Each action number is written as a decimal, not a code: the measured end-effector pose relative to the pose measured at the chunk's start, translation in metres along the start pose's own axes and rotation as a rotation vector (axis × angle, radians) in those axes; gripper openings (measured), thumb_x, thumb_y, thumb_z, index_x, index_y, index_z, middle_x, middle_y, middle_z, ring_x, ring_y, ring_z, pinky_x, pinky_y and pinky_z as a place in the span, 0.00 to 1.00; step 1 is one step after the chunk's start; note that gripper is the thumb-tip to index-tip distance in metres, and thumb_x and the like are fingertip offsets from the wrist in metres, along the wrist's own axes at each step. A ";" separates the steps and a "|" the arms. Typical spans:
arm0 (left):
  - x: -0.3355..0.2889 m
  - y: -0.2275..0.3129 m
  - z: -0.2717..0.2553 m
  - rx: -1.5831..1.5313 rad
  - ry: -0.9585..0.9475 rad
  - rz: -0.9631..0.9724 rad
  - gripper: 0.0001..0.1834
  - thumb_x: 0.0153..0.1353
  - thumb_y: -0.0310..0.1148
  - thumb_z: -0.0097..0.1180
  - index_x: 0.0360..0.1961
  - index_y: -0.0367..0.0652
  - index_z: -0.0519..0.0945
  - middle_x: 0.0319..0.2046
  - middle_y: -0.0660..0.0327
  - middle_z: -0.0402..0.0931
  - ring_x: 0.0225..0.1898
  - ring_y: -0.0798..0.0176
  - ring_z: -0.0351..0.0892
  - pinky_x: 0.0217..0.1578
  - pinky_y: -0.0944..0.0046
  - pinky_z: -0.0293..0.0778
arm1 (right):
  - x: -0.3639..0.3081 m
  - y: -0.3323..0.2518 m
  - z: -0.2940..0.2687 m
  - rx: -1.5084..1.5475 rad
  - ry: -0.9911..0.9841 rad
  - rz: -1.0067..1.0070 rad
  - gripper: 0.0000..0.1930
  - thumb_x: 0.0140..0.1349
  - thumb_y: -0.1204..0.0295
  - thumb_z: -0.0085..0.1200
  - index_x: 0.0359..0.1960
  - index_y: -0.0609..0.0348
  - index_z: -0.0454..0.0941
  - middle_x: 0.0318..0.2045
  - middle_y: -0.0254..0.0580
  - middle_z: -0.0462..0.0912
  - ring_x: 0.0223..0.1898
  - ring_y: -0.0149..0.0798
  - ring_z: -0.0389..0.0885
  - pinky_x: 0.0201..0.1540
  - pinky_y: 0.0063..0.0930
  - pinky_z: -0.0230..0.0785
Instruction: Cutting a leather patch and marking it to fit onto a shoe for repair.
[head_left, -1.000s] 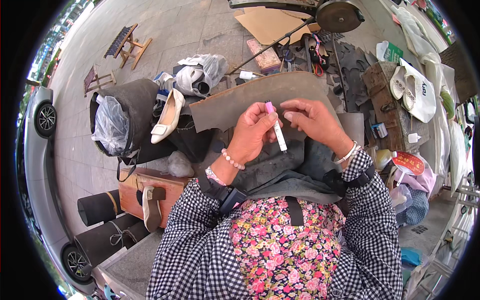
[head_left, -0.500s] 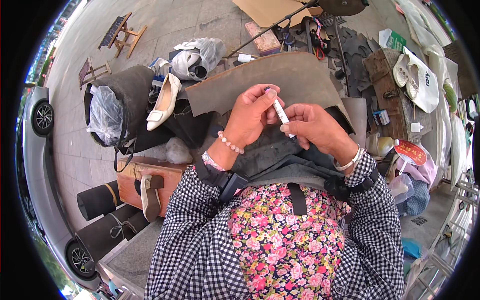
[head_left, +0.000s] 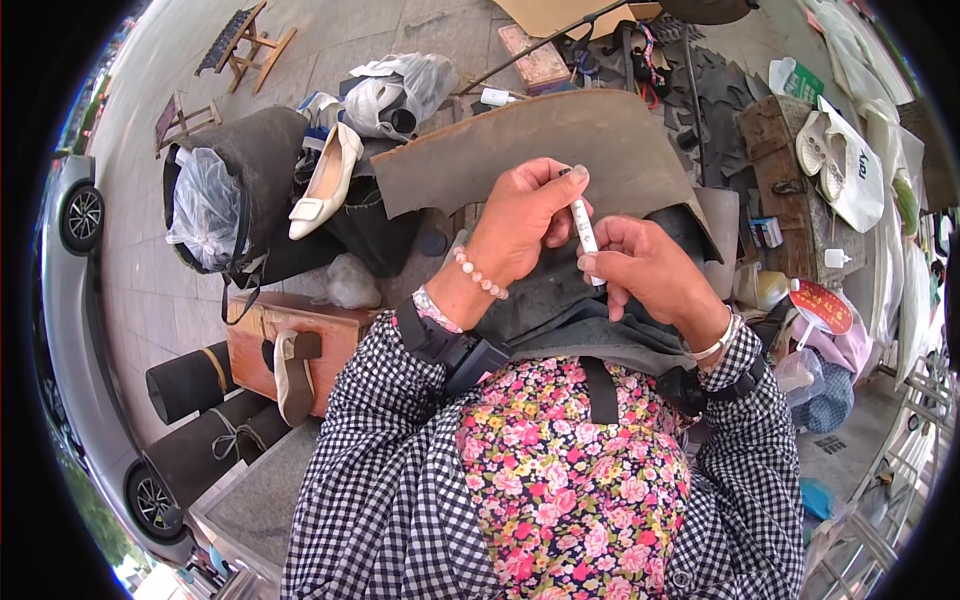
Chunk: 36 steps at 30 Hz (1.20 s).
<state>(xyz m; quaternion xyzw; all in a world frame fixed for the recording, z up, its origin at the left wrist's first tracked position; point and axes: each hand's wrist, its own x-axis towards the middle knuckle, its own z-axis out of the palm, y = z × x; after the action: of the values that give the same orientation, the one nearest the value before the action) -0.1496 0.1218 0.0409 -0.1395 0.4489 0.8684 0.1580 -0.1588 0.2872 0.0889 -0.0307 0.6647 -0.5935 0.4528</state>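
Observation:
Pinched between both hands is a slim white tube with dark marks, held nearly upright over my lap. My left hand is closed round its upper end, thumb on top. The thumb and fingers of my right hand grip its lower end. What the curled fingers cover is hidden. Under the hands a dark grey cloth drapes over my lap. Just beyond lies a large brown-grey sheet of sole material with a ragged left edge.
To the left, a cream shoe lies beside a black bag. Another shoe leans against a wooden box. Dark rolls lie below. At the right, a pair of sandals rests by a wooden chest.
Both hands have shifted slightly right in the picture with the tube still between them. The tube now stands a little more upright. The surroundings have shifted slightly in view.

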 end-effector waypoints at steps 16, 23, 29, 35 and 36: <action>0.001 0.001 -0.002 -0.150 0.000 0.053 0.08 0.60 0.32 0.54 0.33 0.38 0.77 0.25 0.64 0.73 0.19 0.73 0.67 0.17 0.71 0.61 | -0.001 -0.005 -0.017 0.461 0.188 -0.349 0.07 0.57 0.75 0.54 0.35 0.61 0.72 0.24 0.35 0.76 0.20 0.26 0.74 0.22 0.18 0.69; 0.002 -0.002 -0.006 -0.156 -0.051 0.074 0.04 0.58 0.28 0.54 0.33 0.39 0.75 0.24 0.63 0.73 0.18 0.71 0.69 0.19 0.71 0.67 | 0.022 0.003 -0.022 0.326 0.246 -0.393 0.06 0.57 0.74 0.52 0.35 0.61 0.71 0.22 0.35 0.76 0.20 0.27 0.76 0.23 0.21 0.71; 0.002 -0.002 -0.009 -0.121 -0.081 0.069 0.04 0.59 0.27 0.54 0.34 0.38 0.75 0.26 0.62 0.74 0.20 0.71 0.71 0.20 0.72 0.68 | 0.026 0.004 -0.022 0.374 0.248 -0.400 0.06 0.57 0.74 0.53 0.34 0.61 0.70 0.23 0.35 0.76 0.21 0.28 0.76 0.24 0.22 0.72; 0.003 -0.004 -0.010 -0.126 -0.086 0.076 0.05 0.58 0.26 0.53 0.35 0.38 0.75 0.26 0.61 0.74 0.20 0.70 0.72 0.20 0.72 0.69 | 0.030 0.007 -0.024 0.399 0.205 -0.376 0.07 0.58 0.73 0.53 0.34 0.62 0.70 0.25 0.37 0.76 0.22 0.30 0.77 0.25 0.24 0.74; 0.002 -0.004 -0.010 -0.124 -0.079 0.075 0.05 0.58 0.26 0.53 0.35 0.38 0.74 0.26 0.61 0.74 0.20 0.70 0.72 0.20 0.72 0.69 | 0.030 0.007 -0.024 0.405 0.197 -0.361 0.07 0.58 0.73 0.53 0.34 0.62 0.70 0.25 0.38 0.76 0.22 0.30 0.78 0.25 0.25 0.75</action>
<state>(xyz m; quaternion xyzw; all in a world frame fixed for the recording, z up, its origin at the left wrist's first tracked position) -0.1488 0.1159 0.0314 -0.0979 0.3928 0.9045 0.1340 -0.1881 0.2901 0.0631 0.0003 0.5573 -0.7853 0.2697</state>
